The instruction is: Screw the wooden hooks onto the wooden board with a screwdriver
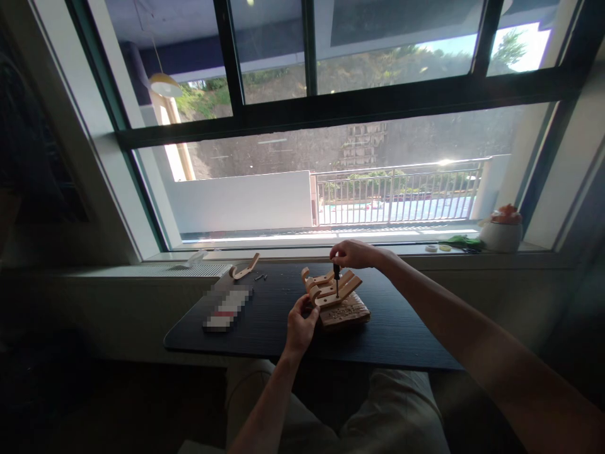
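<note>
My right hand is closed around the handle of a screwdriver, which stands upright with its tip down on the nearest wooden hook. Several such curved, light wooden hooks lie side by side on a brown wooden block with a carved surface. At the block's left, my left hand pinches the curled end of the nearest hook between thumb and fingers. Whether a screw sits under the tip is too small to tell.
Another wooden hook lies at the back left of the dark table, with small screws beside it. A blurred-out flat object is at the left. Behind, the window sill holds a white pot and green leaves.
</note>
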`<state>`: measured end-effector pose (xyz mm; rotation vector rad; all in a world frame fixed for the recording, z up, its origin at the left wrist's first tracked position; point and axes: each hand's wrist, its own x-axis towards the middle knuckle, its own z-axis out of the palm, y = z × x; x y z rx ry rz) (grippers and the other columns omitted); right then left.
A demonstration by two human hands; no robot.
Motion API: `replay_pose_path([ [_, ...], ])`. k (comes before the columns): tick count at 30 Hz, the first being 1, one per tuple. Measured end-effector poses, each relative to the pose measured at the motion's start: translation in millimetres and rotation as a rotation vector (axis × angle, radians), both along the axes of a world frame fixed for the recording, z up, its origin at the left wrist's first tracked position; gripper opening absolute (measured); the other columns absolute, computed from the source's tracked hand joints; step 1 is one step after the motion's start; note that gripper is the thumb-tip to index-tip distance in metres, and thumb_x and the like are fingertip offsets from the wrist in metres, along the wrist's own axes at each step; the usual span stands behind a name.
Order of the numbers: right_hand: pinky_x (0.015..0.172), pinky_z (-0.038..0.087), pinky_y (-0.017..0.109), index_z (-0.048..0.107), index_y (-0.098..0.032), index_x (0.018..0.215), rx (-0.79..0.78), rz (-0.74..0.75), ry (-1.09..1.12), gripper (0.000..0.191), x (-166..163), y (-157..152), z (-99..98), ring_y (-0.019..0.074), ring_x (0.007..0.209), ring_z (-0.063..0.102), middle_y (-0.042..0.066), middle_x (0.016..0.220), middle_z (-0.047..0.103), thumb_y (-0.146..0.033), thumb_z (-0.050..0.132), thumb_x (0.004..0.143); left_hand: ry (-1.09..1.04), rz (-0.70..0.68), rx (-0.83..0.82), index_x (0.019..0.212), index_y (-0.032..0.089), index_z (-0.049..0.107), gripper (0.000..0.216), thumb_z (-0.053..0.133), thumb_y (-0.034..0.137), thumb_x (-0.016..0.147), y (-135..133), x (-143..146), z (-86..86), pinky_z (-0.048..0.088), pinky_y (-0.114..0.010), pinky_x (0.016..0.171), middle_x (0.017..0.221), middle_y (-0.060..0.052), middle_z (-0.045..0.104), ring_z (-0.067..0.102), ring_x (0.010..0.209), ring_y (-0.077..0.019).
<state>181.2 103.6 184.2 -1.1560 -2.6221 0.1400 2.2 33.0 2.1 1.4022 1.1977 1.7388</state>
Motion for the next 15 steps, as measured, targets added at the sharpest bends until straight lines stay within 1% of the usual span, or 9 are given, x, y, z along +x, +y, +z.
replay_pose_path([
  [8, 0.053, 0.037, 0.020, 0.067, -0.015, 0.091, 0.013, -0.027, 0.011, 0.028, -2.6, 2.5, -6.6, 0.0113, 0.060, 0.059, 0.003, 0.071, 0.069, -0.036, 0.050, 0.083, 0.007, -0.002, 0.000, 0.100, 0.016, 0.064, 0.033, 0.067, 0.023, 0.068, 0.3, -0.3, -1.1, 0.050, -0.027, 0.073, 0.096, -0.007, 0.069, 0.063, 0.079, -0.0159],
  [12, 0.052, 0.036, 0.020, 0.067, -0.016, 0.092, 0.016, -0.037, -0.010, 0.028, -3.0, 0.2, -2.1, 0.0118, 0.060, 0.059, 0.003, 0.073, 0.070, -0.037, 0.052, 0.081, 0.016, 0.000, -0.009, 0.102, 0.015, 0.063, 0.034, 0.067, 0.023, 0.069, -0.7, -0.3, 0.3, 0.051, -0.027, 0.072, 0.097, -0.007, 0.069, 0.063, 0.080, -0.0166],
  [15, 0.054, 0.037, 0.021, 0.069, -0.018, 0.095, 0.016, -0.038, -0.028, 0.026, -2.1, -3.1, 2.6, 0.0126, 0.063, 0.060, 0.003, 0.078, 0.070, -0.032, 0.053, 0.079, 0.007, 0.006, -0.012, 0.100, 0.015, 0.064, 0.034, 0.067, 0.023, 0.068, -1.8, -0.2, 2.0, 0.051, -0.027, 0.072, 0.095, -0.007, 0.069, 0.063, 0.079, -0.0167],
])
